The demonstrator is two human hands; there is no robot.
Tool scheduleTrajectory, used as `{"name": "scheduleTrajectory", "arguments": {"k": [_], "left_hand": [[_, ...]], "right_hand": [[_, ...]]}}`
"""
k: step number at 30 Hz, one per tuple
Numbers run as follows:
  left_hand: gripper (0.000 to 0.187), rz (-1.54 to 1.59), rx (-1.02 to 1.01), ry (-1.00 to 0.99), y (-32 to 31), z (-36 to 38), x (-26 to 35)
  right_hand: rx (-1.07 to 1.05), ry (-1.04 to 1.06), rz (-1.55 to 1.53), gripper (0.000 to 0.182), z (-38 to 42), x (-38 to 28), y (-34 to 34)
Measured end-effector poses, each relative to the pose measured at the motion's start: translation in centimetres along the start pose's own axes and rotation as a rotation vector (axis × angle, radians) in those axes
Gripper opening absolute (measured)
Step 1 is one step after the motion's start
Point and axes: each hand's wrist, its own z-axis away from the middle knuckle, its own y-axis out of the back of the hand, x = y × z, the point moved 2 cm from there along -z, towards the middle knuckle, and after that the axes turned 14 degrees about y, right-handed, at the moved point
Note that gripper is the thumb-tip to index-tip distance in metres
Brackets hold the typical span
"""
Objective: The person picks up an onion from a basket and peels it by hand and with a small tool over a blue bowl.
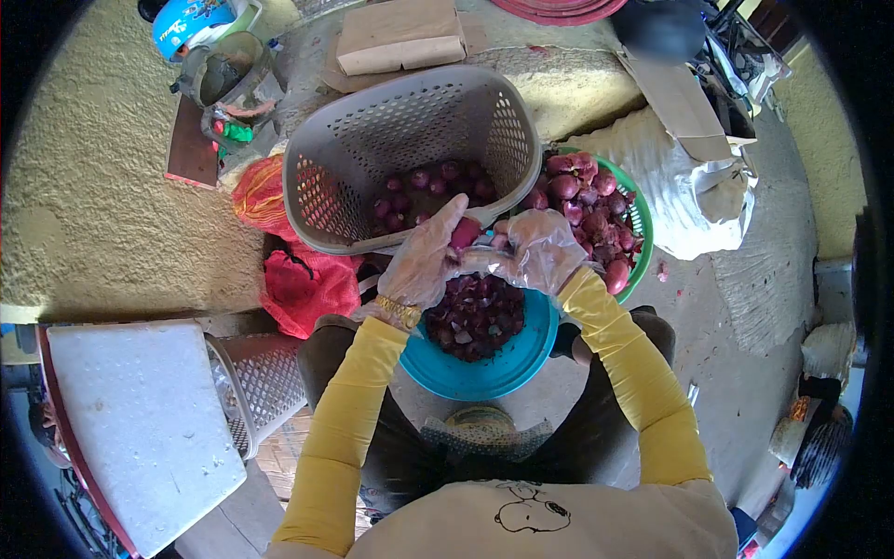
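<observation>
My left hand [419, 261], in a clear plastic glove, grips a red onion [464, 233]. Close beside it is my right hand [545, 247], also gloved, its fingers curled in toward the onion; what they hold is hard to make out. Under both hands stands a blue basin [484, 380] with dark onion peelings [473, 321] in it. A grey perforated basket [410, 102] just beyond holds several purple onions [419, 179]. To the right, a green basket [644, 219] is heaped with red onions and loose skins [596, 200].
A red mesh sack [307, 284] lies left of the grey basket. A white foam slab [140, 429] and another basket [279, 391] are at lower left. At the back sits a cardboard box [400, 35]; a white sack [689, 200] lies at right.
</observation>
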Motion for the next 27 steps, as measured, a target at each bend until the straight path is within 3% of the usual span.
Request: {"name": "scheduleTrajectory", "arguments": {"k": [5,7,9,10,12,13,15,19,22,25,27], "left_hand": [[0.099,0.029,0.022,0.007,-0.8,0.1,-1.1],[0.103,0.033,0.028,0.003,-0.8,0.1,-1.5],[0.08,-0.101,0.171,-0.116,-0.2,0.0,-0.9],[0.08,-0.102,0.172,-0.116,-0.4,-0.3,-1.4],[0.059,0.799,-0.206,0.389,-1.1,-1.1,-2.2],[0.059,0.799,-0.206,0.389,-1.3,-1.1,-2.0],[0.064,1.182,-0.135,0.764,0.3,-1.4,1.9],[0.063,1.24,-0.115,0.818,0.3,-1.5,1.5],[0.063,1.326,-0.123,0.827,0.2,-1.5,1.4],[0.062,1.283,-0.133,0.815,0.2,-1.5,1.0],[0.06,1.01,-0.016,0.628,0.2,-1.4,0.7]], "right_hand": [[-0.023,0.002,0.005,0.058,-0.1,0.1,-0.5],[-0.125,0.036,-0.005,0.061,-0.3,-0.9,0.5],[-0.17,0.059,0.02,0.065,-0.2,-0.6,-0.3],[-0.214,0.083,0.044,0.069,-0.2,-0.4,-0.7],[-0.138,0.131,-0.016,0.068,0.2,-0.4,-1.3],[-0.061,0.177,-0.075,0.067,0.4,-0.6,-1.3],[-0.131,0.197,-0.066,0.067,0.3,-1.3,-0.6],[-0.267,0.272,-0.038,0.068,0.2,-1.4,-0.8],[-0.172,0.306,-0.039,0.068,0.9,-0.6,-2.1],[-0.207,0.328,0.009,0.068,1.0,-0.6,-2.7],[-0.193,0.322,0.009,0.068,0.9,-0.9,-2.2]]}}
